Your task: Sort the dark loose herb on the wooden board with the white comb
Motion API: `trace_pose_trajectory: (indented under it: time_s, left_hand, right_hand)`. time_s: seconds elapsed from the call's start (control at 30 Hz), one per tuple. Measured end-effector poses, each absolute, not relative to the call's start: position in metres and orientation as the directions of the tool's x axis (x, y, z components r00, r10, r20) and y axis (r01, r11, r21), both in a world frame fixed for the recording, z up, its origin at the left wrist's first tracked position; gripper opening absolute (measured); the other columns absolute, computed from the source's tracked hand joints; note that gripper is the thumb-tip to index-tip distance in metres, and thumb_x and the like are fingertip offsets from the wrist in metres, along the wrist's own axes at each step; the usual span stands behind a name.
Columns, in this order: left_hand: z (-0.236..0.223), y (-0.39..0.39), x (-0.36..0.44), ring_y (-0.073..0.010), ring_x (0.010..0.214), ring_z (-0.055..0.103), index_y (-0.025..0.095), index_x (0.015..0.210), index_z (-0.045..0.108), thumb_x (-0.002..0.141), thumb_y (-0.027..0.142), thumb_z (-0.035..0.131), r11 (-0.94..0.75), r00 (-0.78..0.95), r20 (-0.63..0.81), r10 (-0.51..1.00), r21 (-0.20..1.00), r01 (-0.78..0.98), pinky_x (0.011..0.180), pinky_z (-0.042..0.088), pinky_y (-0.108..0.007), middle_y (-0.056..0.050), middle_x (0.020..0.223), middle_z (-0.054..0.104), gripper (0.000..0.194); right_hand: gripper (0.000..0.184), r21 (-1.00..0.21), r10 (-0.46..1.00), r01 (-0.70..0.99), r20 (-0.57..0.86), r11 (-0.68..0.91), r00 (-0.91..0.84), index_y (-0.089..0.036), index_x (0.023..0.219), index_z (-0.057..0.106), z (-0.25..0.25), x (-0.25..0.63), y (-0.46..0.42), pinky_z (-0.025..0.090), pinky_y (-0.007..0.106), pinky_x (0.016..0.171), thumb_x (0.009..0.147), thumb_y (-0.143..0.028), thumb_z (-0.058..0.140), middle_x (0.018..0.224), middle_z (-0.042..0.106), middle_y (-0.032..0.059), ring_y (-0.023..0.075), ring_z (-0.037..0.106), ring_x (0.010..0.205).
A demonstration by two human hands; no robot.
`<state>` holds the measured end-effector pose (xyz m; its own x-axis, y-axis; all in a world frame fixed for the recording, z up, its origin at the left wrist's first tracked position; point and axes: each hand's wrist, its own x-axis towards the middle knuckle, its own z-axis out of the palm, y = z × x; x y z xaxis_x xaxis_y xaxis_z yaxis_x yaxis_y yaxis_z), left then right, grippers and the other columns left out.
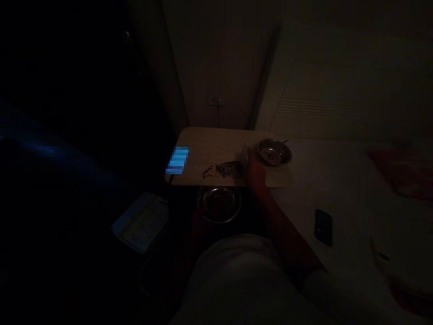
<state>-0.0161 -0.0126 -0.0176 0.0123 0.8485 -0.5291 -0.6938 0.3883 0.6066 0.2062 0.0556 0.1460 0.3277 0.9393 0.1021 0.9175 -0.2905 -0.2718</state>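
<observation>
The room is very dark. My left hand [200,217] grips the left rim of a round metal bowl [219,220] just below the near edge of a small wooden table [216,140]. Over the tabletop, my right hand [256,174] is closed on a thin pale card-like piece [245,152], which stands on edge. Left of that piece lies a loose strip of small dark grains [225,169], spread along the wood. What the lower bowl contains is too dim to make out.
A second metal bowl [274,153] stands at the table's right end. A blurred lit screen [178,160] is at the left end. A dark phone [324,227] lies on the pale surface at right. Low on the left sits a pale box [142,223]. A wall socket [217,99] with a cord is behind.
</observation>
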Motion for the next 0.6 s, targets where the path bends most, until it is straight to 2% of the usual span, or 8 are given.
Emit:
trace_pose_trajectory:
  time_s: [0.27, 0.47, 0.6]
  left_hand:
    - [-0.021, -0.013, -0.015, -0.0321, 0.113, 0.064, 0.026, 0.095, 0.071, 0.068, 0.016, 0.068, 0.397, -0.003, -0.546, 0.838, 0.614, -0.682, 0.096, 0.053, -0.047, -0.004, 0.091, 0.076, 0.029]
    - [-0.024, -0.006, -0.014, -0.0336, 0.110, 0.065, 0.021, 0.080, 0.070, 0.066, 0.011, 0.068, 0.436, 0.035, -0.564, 0.825, 0.596, -0.674, 0.096, 0.052, -0.047, -0.005, 0.083, 0.075, 0.017]
    - [-0.031, -0.010, -0.023, -0.0301, 0.116, 0.062, 0.022, 0.074, 0.069, 0.057, -0.001, 0.070, 0.366, -0.023, -0.512, 0.859, 0.645, -0.671, 0.099, 0.050, -0.039, -0.004, 0.082, 0.074, 0.028]
  right_hand:
    - [0.076, -0.269, 0.940, 0.920, 0.105, -0.286, 0.323, -0.021, 0.157, 0.004, 0.148, 0.205, 0.054, 0.049, 0.033, 0.079, 0.092, -0.019, 0.043, 0.109, 0.069, 0.0135, 0.0250, 0.067, 0.093]
    - [0.074, -0.272, 0.936, 0.914, 0.103, -0.300, 0.338, -0.021, 0.157, 0.003, 0.149, 0.206, 0.054, 0.050, 0.033, 0.078, 0.092, -0.019, 0.039, 0.108, 0.069, 0.0128, 0.0260, 0.068, 0.092]
    - [0.075, -0.279, 0.935, 0.910, 0.088, -0.308, 0.344, -0.023, 0.157, 0.006, 0.148, 0.207, 0.056, 0.050, 0.034, 0.075, 0.091, -0.020, 0.043, 0.105, 0.069, 0.0127, 0.0282, 0.068, 0.092]
